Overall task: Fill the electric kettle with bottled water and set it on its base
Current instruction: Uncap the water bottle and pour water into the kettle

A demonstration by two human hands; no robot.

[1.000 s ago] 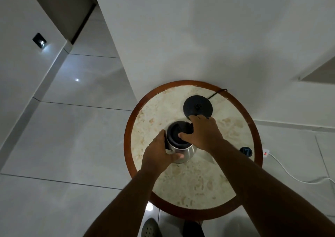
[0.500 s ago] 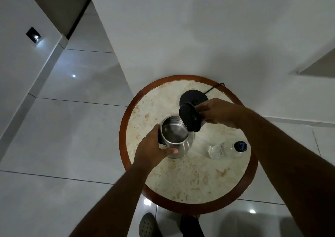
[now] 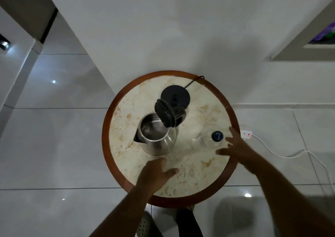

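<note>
A steel electric kettle (image 3: 159,142) stands in the middle of the round marble-topped table (image 3: 203,166). Its black lid (image 3: 164,115) is flipped up, so the inside shows. The black round base (image 3: 175,97) lies behind the kettle near the wall, with its cord running off the table. A clear water bottle with a dark blue cap (image 3: 208,140) stands to the right of the kettle. My right hand (image 3: 235,149) hovers just right of the bottle, fingers spread, not touching it. My left hand (image 3: 155,173) is open over the table in front of the kettle.
The table has a brown wooden rim (image 3: 105,142) and stands against a white wall. A white power strip with a red light (image 3: 246,134) and its cable lie on the tiled floor to the right. Sandalled feet show below the table.
The lid went from shut to fully flipped open. My left hand let go of the kettle and drew back. My right hand left the lid and moved right toward the bottle.
</note>
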